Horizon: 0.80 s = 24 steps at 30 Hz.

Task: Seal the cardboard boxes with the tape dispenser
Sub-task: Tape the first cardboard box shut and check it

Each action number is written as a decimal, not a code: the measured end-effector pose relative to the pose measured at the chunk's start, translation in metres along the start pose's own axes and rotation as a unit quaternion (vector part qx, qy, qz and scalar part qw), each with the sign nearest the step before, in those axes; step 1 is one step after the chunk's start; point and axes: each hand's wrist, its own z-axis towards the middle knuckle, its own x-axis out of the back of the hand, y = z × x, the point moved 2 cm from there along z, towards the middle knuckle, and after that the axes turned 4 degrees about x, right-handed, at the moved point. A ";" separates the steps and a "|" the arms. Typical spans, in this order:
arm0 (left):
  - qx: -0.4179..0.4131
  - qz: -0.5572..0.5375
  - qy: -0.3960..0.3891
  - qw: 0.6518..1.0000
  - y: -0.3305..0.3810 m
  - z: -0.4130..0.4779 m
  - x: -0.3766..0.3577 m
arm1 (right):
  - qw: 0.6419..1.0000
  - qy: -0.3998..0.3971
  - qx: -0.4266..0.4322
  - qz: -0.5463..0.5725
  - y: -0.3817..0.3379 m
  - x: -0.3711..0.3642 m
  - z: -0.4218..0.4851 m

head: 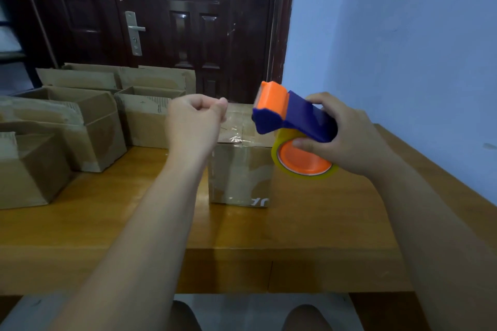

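The right hand [357, 140] gripped the blue-and-orange plastic tape dispenser [290, 113], raised just right of the closed brown cardboard box [239, 169] on the wooden table [107, 223]. Its mouth faced the clenched left hand [193, 121], thumb against forefinger as if drawing out clear tape, though I could not see any. I counted one dispenser, one taped box and at least three open cardboard boxes [94, 129] waiting at the left.

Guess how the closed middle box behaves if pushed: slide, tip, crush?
Probably slides: the box sits flat on the glossy table. Unlikely to tip, looking about as wide as tall. Walls look worn, so may dent.
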 end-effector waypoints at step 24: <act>0.158 -0.011 -0.017 0.987 -0.050 0.019 0.020 | 0.994 -0.060 -0.081 0.042 0.021 0.018 0.007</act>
